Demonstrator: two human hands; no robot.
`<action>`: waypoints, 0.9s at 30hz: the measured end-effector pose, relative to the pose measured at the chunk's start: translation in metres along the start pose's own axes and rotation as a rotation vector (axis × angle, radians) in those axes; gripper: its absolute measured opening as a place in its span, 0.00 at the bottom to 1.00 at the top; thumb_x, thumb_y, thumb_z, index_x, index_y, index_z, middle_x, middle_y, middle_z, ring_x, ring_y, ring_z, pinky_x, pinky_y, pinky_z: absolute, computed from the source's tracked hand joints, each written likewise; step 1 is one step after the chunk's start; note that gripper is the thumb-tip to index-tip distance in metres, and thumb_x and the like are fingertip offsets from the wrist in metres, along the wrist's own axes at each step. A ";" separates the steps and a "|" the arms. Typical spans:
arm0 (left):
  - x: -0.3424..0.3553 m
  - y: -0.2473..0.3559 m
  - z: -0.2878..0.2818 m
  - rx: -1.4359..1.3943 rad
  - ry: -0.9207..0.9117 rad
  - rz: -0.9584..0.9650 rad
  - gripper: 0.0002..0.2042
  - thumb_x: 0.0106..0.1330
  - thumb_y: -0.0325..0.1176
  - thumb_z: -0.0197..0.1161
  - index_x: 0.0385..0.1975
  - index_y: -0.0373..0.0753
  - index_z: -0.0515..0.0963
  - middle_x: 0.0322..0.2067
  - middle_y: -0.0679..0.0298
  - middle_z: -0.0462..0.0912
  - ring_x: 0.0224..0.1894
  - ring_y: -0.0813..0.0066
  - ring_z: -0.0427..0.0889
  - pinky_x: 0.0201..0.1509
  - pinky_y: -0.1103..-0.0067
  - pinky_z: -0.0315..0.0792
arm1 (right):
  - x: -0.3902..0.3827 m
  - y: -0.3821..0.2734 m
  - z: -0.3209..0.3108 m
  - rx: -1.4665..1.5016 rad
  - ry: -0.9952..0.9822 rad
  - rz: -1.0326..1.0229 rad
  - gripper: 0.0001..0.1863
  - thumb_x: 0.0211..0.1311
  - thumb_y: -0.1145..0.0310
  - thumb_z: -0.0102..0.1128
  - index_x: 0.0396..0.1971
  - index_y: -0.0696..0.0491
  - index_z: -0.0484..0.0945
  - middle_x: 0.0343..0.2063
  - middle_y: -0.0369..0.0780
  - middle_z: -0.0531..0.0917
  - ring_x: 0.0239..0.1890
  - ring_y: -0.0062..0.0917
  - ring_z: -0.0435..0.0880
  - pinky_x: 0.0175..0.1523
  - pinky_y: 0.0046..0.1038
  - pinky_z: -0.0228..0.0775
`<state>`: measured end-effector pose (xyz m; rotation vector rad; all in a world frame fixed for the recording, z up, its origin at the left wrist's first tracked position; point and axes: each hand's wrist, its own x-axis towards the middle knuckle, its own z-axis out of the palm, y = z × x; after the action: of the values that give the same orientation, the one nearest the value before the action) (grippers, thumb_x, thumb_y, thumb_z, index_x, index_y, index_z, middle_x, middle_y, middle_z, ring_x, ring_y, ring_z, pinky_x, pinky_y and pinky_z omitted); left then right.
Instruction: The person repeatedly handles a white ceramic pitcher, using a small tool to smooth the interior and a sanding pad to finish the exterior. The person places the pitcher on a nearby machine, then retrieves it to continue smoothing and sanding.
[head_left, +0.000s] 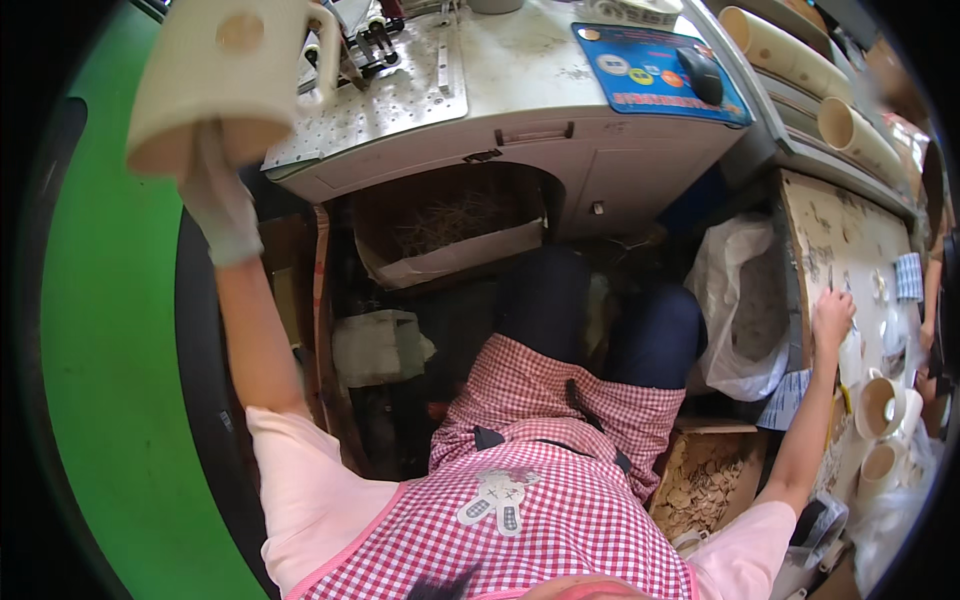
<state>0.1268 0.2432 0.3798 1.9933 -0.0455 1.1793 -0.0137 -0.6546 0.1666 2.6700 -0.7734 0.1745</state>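
Note:
My left hand (222, 215), in a pale glove, is raised at the upper left with its fingers up inside the open end of a cream mug (215, 85). The mug is large and ribbed, with a side handle and a round tan patch on its wall. Far to the right, my bare right hand (832, 316) rests at a worn wooden tabletop (815, 215). Its fingers are bent together beside a thin dark item; what they hold, if anything, is too small to tell. Two cream mugs, one of them a mug (882, 405), stand nearer on that tabletop.
Ahead is a white desk (530, 70) with a perforated metal plate (430, 100), clamps, and a black mouse (700, 76) on a blue pad. Below are a scrap-filled cardboard box (455, 255), a plastic bag (735, 300) and a box of chips (705, 480). Another person's arm (935, 270) shows far right.

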 end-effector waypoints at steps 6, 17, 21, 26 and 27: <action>0.161 -0.042 0.079 0.203 -0.163 -0.172 0.31 0.72 0.50 0.62 0.64 0.30 0.74 0.55 0.49 0.84 0.55 0.60 0.85 0.57 0.69 0.79 | -0.071 -0.135 -0.121 0.459 0.472 -0.321 0.17 0.75 0.67 0.57 0.60 0.54 0.79 0.62 0.43 0.77 0.66 0.39 0.72 0.72 0.39 0.60; 0.170 -0.095 0.113 0.364 -0.309 -0.082 0.31 0.64 0.56 0.65 0.49 0.27 0.83 0.45 0.45 0.88 0.49 0.53 0.87 0.56 0.67 0.75 | -0.185 -0.232 -0.175 0.955 0.023 -0.430 0.13 0.69 0.75 0.61 0.51 0.55 0.83 0.57 0.44 0.80 0.60 0.41 0.78 0.66 0.38 0.68; 0.164 -0.092 0.107 0.106 -0.365 -0.257 0.32 0.64 0.55 0.65 0.48 0.25 0.83 0.43 0.46 0.88 0.47 0.57 0.87 0.55 0.68 0.75 | -0.192 -0.237 -0.166 0.997 -0.005 -0.425 0.12 0.69 0.75 0.61 0.50 0.56 0.83 0.56 0.44 0.81 0.59 0.41 0.78 0.66 0.38 0.68; 0.171 -0.100 0.100 0.269 -0.531 -0.256 0.30 0.65 0.53 0.65 0.50 0.27 0.83 0.42 0.54 0.87 0.44 0.65 0.85 0.51 0.73 0.75 | -0.204 -0.253 -0.153 1.001 0.000 -0.442 0.11 0.68 0.74 0.62 0.48 0.56 0.83 0.55 0.43 0.82 0.59 0.41 0.78 0.65 0.39 0.68; 0.171 -0.103 0.099 0.286 -0.536 -0.209 0.30 0.65 0.53 0.66 0.50 0.27 0.83 0.41 0.56 0.87 0.42 0.67 0.84 0.49 0.74 0.75 | -0.206 -0.256 -0.151 0.955 0.029 -0.450 0.11 0.67 0.74 0.63 0.48 0.56 0.83 0.55 0.43 0.82 0.60 0.41 0.77 0.66 0.39 0.67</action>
<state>0.3359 0.3080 0.4207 2.4501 0.0626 0.5176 -0.0529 -0.2952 0.1864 3.6213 -0.0112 0.5802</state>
